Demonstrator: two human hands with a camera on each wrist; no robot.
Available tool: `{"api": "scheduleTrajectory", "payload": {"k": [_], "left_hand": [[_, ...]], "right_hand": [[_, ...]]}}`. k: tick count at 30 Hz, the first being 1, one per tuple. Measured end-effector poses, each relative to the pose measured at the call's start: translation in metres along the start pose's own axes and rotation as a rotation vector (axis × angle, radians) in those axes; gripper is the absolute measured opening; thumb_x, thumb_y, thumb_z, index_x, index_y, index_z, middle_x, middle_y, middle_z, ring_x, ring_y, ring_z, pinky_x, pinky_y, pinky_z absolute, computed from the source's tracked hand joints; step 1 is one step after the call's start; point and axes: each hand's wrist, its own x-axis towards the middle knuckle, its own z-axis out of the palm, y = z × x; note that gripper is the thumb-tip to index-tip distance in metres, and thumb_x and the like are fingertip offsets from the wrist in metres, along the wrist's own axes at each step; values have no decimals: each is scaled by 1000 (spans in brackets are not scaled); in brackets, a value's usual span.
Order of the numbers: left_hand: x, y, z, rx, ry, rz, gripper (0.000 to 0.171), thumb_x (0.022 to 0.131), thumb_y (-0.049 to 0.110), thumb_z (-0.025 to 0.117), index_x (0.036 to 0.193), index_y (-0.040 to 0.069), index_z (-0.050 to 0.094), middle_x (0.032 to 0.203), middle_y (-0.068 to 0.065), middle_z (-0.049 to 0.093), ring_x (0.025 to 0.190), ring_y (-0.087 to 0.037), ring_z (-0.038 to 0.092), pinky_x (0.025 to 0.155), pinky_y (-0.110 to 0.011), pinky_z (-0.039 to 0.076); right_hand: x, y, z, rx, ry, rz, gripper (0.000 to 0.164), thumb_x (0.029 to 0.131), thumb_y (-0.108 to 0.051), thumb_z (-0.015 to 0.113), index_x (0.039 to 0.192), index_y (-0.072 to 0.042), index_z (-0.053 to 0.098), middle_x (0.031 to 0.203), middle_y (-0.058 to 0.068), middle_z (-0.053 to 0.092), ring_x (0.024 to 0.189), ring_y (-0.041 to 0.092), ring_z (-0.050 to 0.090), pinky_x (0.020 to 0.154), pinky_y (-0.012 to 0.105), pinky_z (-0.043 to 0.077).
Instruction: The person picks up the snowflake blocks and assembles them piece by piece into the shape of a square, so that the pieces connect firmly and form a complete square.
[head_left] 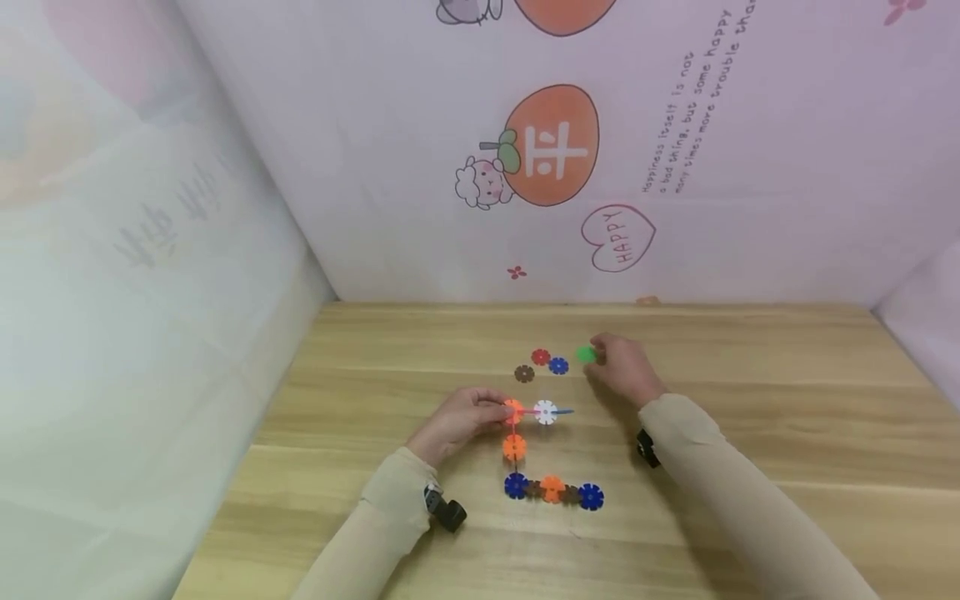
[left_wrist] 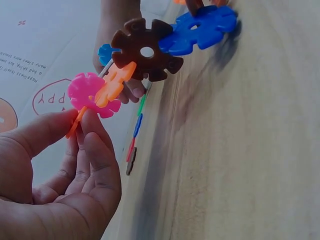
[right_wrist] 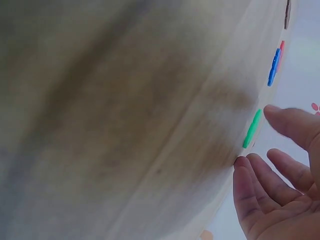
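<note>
My left hand (head_left: 459,423) pinches an orange notched disc (left_wrist: 76,123) between thumb and fingers, at one corner of a chain of interlocked plastic snowflake discs. From that corner, a pink disc, a white disc (head_left: 546,412) and a light blue disc (head_left: 566,411) run right. Another orange disc (head_left: 514,448) leads down to a dark blue disc (head_left: 516,486), where a row of brown, orange and blue discs turns right. My right hand (head_left: 626,368) is around a loose green disc (head_left: 586,355) lying on the table; in the right wrist view its thumb and fingers stand apart, not closed on it.
Loose red (head_left: 541,357), blue (head_left: 558,366) and brown (head_left: 524,374) discs lie left of the green one. The wooden table (head_left: 405,342) meets a printed wall covering (head_left: 405,208) at the back and another covering (head_left: 247,292) at the left.
</note>
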Motion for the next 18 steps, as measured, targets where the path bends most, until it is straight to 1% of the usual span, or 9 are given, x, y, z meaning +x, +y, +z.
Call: {"api": "scheduleTrajectory", "payload": {"k": [3,7,11,14,18], "left_hand": [[2,1,1,1,-3,0,28,88,5,70,114,-1,64,107,-11,70,93,-16,68,91,-32,57],[2,3,2,9,0,0,27,88,5,69,114,-1,64,107,-11,70,93,-15,67,91,-31,57],[3,5,2,22,2,11,26,89,4,68,114,-1,64,107,-10,70,92,-15,68,90,-30,58],[6,7,2,23,-1,12,26,89,4,67,115,-1,64,107,-11,70,92,-15,68,90,-31,58],[9,9,1,27,-6,3,26,89,5,68,114,0,65,107,-11,70,92,-16,68,91,-31,57]], "right_hand": [[3,1,1,-27,2,-13,49,90,-9,68,131,12,51,124,32,60,113,45,60,98,55,50],[5,1,3,-50,-19,-5,47,91,-7,66,132,11,50,125,31,60,115,45,57,101,55,48],[7,0,3,-57,-27,15,47,92,-7,65,134,8,50,128,29,59,120,45,56,105,56,45],[8,0,2,-56,-25,21,48,91,-7,66,134,6,51,129,28,60,120,44,56,104,55,46],[10,-2,0,-55,-25,6,48,90,-6,67,134,7,51,126,28,61,117,43,58,102,55,48]]}}
